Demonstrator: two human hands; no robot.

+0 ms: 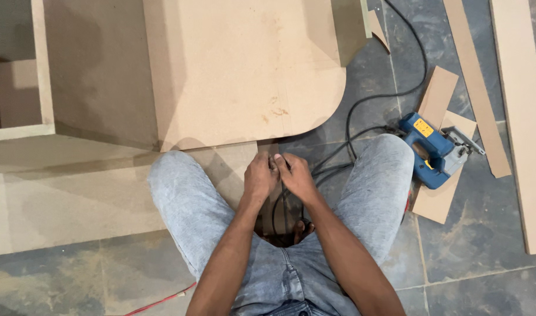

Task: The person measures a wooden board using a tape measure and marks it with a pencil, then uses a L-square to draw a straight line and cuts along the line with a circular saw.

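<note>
I squat on the floor with my knees apart in pale grey jeans. My left hand (260, 177) and my right hand (296, 175) meet between my knees, fingertips pinched together on something small that I cannot make out. They hover just below the near edge of a large fibreboard panel (244, 70) with a rounded corner. Black cables (332, 167) run under my hands toward a blue power jigsaw (432, 149) lying on offcuts to the right of my right knee.
A fibreboard cabinet box (22, 93) stands at the upper left. Another flat board (57, 199) lies under my left knee. Long fibreboard strips (476, 88) and a wide board (522, 117) lie on the grey tiled floor at the right. A red wire (162, 299) crosses the floor at the bottom.
</note>
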